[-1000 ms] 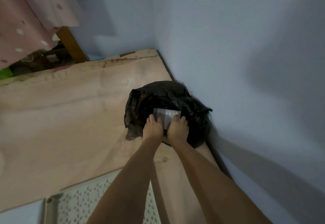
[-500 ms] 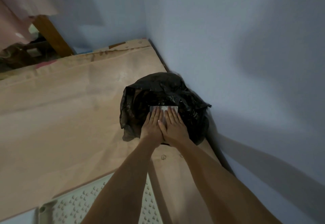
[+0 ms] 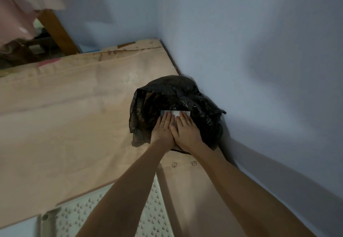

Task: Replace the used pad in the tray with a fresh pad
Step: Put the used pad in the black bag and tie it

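A folded white pad (image 3: 175,113) lies in the mouth of a black plastic bag (image 3: 187,95) that stands against the wall. My left hand (image 3: 163,130) and my right hand (image 3: 186,131) lie side by side on the pad, fingers straight and flat, pressing it down into the bag. Only the pad's far edge shows beyond my fingertips. The white tray (image 3: 74,218), its floor covered in small raised studs, sits at the bottom of the view, partly under my left forearm.
A tan mat (image 3: 65,116) covers the floor. The pale blue wall (image 3: 259,69) runs close on the right, meeting another wall at the far corner. A wooden leg (image 3: 57,30) and pink dotted cloth (image 3: 22,4) stand at the upper left.
My fingers, curled on the pad a second ago, have straightened and now lie flat on it. The pad has sunk a little deeper into the bag.
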`<state>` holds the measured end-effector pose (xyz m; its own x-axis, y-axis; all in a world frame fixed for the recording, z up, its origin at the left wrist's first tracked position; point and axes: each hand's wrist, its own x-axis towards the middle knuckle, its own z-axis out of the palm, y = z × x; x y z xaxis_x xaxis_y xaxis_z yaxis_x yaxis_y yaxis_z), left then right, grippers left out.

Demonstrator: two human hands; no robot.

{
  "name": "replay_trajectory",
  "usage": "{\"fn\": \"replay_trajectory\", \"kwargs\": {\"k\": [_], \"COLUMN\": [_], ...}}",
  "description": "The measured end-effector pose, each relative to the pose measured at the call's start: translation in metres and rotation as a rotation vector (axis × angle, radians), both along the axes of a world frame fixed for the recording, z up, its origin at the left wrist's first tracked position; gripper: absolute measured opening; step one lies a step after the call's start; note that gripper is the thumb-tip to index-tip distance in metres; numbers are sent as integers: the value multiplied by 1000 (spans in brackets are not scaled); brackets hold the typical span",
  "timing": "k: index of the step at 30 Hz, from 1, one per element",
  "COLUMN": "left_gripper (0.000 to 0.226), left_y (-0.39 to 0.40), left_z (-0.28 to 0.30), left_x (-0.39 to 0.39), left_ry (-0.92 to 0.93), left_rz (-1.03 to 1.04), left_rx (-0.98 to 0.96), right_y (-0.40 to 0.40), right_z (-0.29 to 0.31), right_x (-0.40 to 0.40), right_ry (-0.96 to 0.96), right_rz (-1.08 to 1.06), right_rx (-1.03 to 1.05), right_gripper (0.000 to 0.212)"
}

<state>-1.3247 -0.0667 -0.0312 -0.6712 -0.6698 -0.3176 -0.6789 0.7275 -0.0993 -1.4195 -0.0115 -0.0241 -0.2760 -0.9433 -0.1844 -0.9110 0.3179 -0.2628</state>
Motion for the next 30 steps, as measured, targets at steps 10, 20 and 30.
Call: {"fn": "replay_trajectory", "kwargs": {"k": [10,20,30], "left_gripper": [42,43,9], "left_y": [3,-4,24], "left_z": [44,20,59], "left_x": [66,95,107], "left_ry": [1070,1183,1133], "left_rz": [505,1344,1168], "left_rx": [-274,748,930], "right_y": [43,64,93], "right_z": [46,51,38], "right_x": [-55,-64,-49], "right_ry": [257,145,-564], "right_rz": [-237,-283,-521], "right_rx": [-474,-86,-17], "right_gripper": [56,39,14]}}
